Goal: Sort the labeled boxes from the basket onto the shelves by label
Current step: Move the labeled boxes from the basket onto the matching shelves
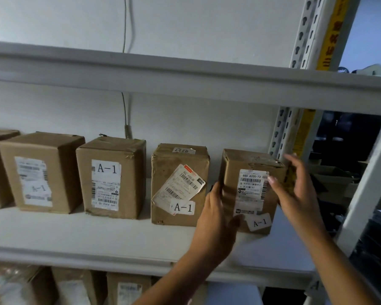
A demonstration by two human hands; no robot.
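Several brown cardboard boxes with A-1 labels stand in a row on the white middle shelf (97, 234). The rightmost A-1 box (232, 168) stands upright near the shelf's right end. My left hand (216, 219) lies against its left side with straight fingers, and the thumb touches the lower front face. My right hand (297, 190) hovers at the box's right front edge with spread fingers and holds nothing. To the left stand a second A-1 box (180, 155) and a third A-1 box (128, 172). No basket is in view.
A fourth labeled box (59, 164) and part of another stand further left. More boxes (128, 289) sit on the shelf below. The upper shelf beam (163, 71) runs overhead, and a white upright post (365, 183) stands at the right. A cable (124, 111) hangs down the back wall.
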